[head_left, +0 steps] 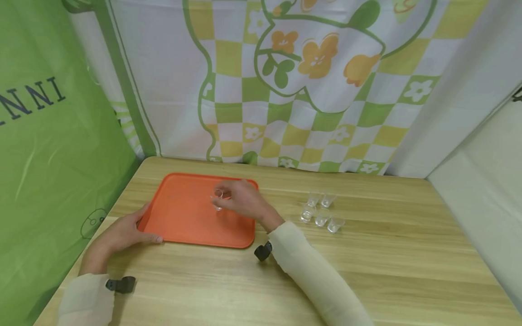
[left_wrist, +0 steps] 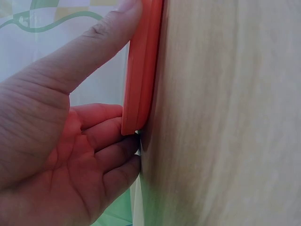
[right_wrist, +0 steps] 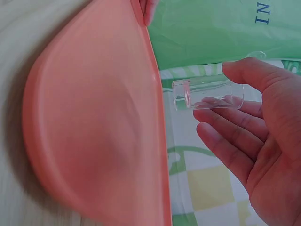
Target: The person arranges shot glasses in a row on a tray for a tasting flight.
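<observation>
An orange tray (head_left: 183, 219) lies on the wooden table. My left hand (head_left: 125, 233) holds its near left corner; in the left wrist view the thumb lies along one side of the rim (left_wrist: 141, 70) and the fingers touch the other. Over the tray's right part, my right hand (head_left: 246, 200) pinches a small clear shot glass (head_left: 218, 206) between thumb and fingers. The right wrist view shows this glass (right_wrist: 209, 92) apart from the tray surface, its thick base pointing toward the tray.
Several matching shot glasses (head_left: 322, 217) stand in a loose cluster to the right of the tray. A patterned cloth (head_left: 293, 131) hangs behind the table (head_left: 391, 267), and a green sheet (head_left: 53, 149) hangs at the left.
</observation>
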Demonstrator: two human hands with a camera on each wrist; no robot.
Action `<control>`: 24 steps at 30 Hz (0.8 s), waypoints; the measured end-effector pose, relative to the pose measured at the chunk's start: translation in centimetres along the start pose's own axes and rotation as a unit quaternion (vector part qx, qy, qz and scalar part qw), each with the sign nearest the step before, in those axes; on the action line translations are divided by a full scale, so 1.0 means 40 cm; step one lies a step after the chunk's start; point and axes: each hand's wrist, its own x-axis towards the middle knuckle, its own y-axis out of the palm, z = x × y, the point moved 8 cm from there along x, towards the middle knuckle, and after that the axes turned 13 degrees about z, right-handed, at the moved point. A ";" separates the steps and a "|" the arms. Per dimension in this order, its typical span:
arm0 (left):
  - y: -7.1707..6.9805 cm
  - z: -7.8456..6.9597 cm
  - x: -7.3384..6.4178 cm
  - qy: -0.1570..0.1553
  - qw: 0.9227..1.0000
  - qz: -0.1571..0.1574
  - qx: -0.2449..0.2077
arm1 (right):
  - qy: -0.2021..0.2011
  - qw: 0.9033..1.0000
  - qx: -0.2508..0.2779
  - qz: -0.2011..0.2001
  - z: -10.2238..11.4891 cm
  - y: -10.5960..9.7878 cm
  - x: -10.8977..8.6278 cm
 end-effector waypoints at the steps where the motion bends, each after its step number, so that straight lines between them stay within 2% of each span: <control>1: 0.000 0.000 0.000 -0.001 1.000 0.001 -0.001 | 0.000 1.000 -0.003 0.001 0.002 0.004 0.007; 9: -0.002 -0.003 -0.001 -0.005 1.000 0.000 0.003 | 0.019 1.000 0.004 0.020 0.016 0.045 0.064; 24: 0.002 -0.001 0.004 -0.003 1.000 -0.002 -0.014 | 0.017 0.999 -0.034 0.035 0.047 0.084 0.165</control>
